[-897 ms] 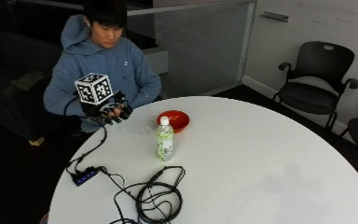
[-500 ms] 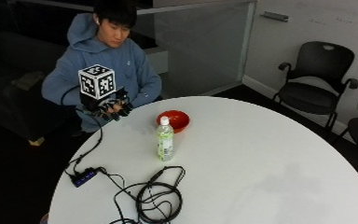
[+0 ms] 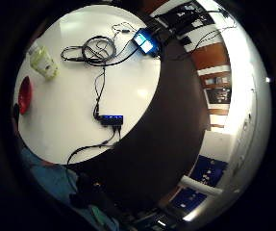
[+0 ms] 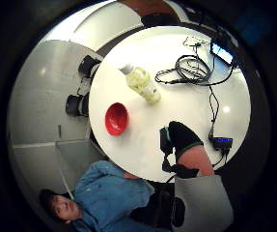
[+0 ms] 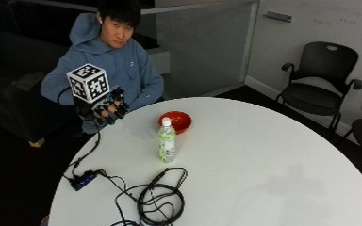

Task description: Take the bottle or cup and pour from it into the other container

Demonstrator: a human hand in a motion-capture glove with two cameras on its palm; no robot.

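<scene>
I'm hovering the gloved right hand (image 5: 103, 109) above the table (image 5: 262, 160) edge, fingers relaxed and holding nothing, well clear of the bottle (image 5: 166, 141). It's standing upright just beside the red bowl (image 5: 175, 121), so I'm guessing the pour will be short

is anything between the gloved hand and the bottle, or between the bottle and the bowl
Nothing visible. The hand is raised above the table edge with bare tabletop toward the bottle. The bowl sits just behind the bottle, nothing between them.
</scene>
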